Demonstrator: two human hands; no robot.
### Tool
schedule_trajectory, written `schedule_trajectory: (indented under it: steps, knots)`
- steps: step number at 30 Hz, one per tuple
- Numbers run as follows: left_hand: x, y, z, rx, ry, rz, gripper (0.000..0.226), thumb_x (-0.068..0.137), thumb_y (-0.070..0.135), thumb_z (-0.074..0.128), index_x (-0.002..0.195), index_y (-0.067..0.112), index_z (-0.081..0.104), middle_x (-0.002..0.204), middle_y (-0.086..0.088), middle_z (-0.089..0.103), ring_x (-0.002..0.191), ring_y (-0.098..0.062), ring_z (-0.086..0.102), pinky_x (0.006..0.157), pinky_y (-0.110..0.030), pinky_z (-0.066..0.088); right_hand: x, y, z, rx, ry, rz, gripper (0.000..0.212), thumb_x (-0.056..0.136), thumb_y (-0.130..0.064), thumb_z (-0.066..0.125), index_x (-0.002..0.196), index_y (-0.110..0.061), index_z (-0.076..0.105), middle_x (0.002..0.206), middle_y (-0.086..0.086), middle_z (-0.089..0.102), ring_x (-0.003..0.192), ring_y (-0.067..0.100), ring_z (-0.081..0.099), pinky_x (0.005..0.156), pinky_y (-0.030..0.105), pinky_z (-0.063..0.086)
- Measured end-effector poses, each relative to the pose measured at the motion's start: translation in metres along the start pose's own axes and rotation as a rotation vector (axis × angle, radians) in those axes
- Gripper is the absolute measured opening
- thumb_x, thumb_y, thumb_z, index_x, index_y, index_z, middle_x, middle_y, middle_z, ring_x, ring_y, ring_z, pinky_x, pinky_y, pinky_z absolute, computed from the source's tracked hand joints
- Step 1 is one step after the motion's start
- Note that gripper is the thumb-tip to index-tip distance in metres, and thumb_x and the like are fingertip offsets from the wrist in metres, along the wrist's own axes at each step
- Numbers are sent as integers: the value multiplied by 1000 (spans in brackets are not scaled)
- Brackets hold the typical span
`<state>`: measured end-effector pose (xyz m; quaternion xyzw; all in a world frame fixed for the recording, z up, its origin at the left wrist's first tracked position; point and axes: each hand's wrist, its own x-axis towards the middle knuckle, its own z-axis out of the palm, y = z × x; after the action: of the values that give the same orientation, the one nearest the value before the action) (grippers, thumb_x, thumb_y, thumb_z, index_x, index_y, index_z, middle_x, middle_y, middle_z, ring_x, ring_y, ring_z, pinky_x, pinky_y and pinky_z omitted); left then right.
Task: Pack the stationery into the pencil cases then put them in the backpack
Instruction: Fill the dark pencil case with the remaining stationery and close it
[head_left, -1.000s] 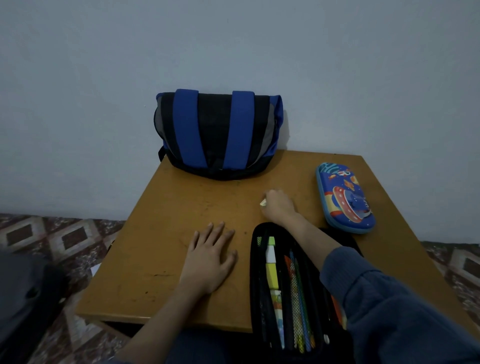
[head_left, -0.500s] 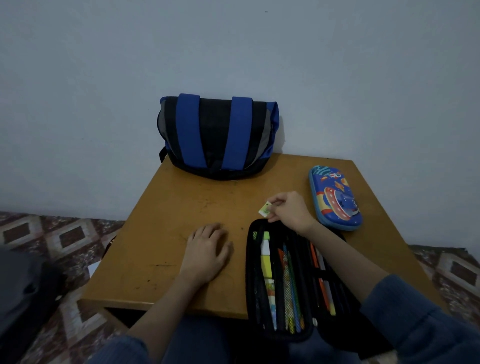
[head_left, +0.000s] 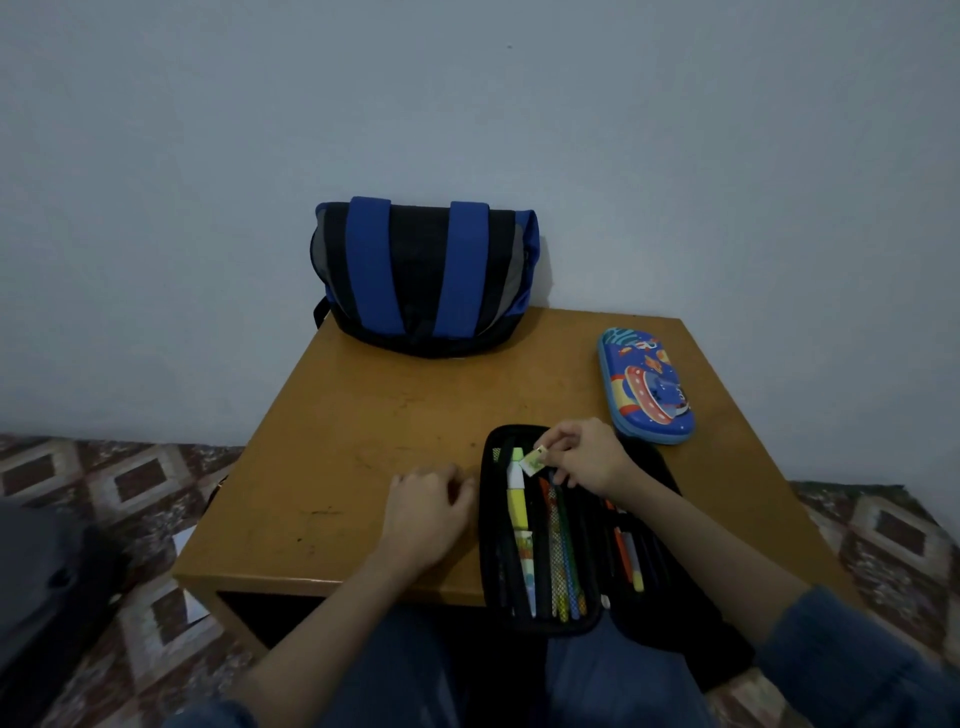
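Pinched in the right hand (head_left: 587, 457), a small pale piece (head_left: 535, 460) sits over the far end of the open black pencil case (head_left: 489, 525) at the table's (head_left: 337, 467) near edge. Left hand (head_left: 423, 514) rests beside it, loosely curled, empty. Beyond, right: closed blue pencil case (head_left: 647, 387). Farthest: backpack (head_left: 423, 275), against the wall.

A pale wall (head_left: 467, 104) is rising behind my brown table (head_left: 337, 467); patterned tiles (head_left: 130, 478) are spreading on both sides; a dark shape (head_left: 47, 582) is lying at my left.
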<state>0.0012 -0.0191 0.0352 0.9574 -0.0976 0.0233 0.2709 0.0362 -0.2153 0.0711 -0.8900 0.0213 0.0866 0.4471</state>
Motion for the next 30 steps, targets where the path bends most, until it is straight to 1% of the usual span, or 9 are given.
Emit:
schedule_trajectory:
  steps: [2,5,9,13,17,20,23,26,30]
  knots:
    - [-8,16,1,-57,-106,-14,30,93,45,45,74,23,53,61,6,51,60,-13,48,67,-30,46,-4,0,2,-4,5,0,15,86,-5,63,75,-15,60,62,2,60,44,7,54,41,16,43]
    - [-12,33,4,38,-192,-11,35,89,49,50,71,19,53,56,8,47,51,-8,45,47,-21,36,-7,-2,3,0,1,-7,12,87,-6,62,78,-14,60,65,2,60,49,10,55,41,15,43]
    - [-9,38,7,34,-237,-11,25,91,34,52,78,13,56,60,4,48,58,-15,49,45,-22,34,-10,-1,1,2,-9,5,12,87,-6,61,78,-13,59,68,4,60,53,12,54,42,15,43]
    - [-8,34,11,-44,-149,0,18,94,23,48,90,9,59,57,6,45,48,-9,41,43,-21,31,-10,7,1,25,33,37,13,88,-5,59,77,-12,59,67,3,59,58,12,56,54,21,49]
    - [-4,29,14,-122,-80,-28,16,94,21,48,81,14,54,53,6,45,44,-7,39,38,-16,29,-7,15,5,47,119,60,23,90,-6,55,71,-17,55,73,6,59,73,19,59,76,38,54]
    - [3,25,14,-206,-87,-97,23,95,21,49,73,17,50,53,3,46,44,-9,39,38,-15,28,-5,13,8,27,137,49,16,91,-10,56,76,-16,58,84,9,62,84,23,61,81,39,53]
    - [11,23,5,-274,-166,-104,24,94,21,52,70,20,52,66,2,55,58,-10,50,48,-16,38,-6,8,7,62,119,41,12,91,-10,56,82,-12,63,81,5,61,75,16,57,69,31,51]
    - [15,21,-7,-242,-223,-63,18,93,21,55,76,15,57,64,7,52,55,-5,45,44,-9,33,-12,1,9,83,-7,29,10,91,-8,56,91,-4,66,73,3,57,61,10,51,51,19,44]
    - [16,18,-5,-317,-258,-106,28,93,21,55,66,21,52,61,5,48,53,-6,40,42,-10,30,-21,-6,17,-41,-167,-17,13,87,-6,61,92,3,69,67,0,57,56,4,50,47,8,40]
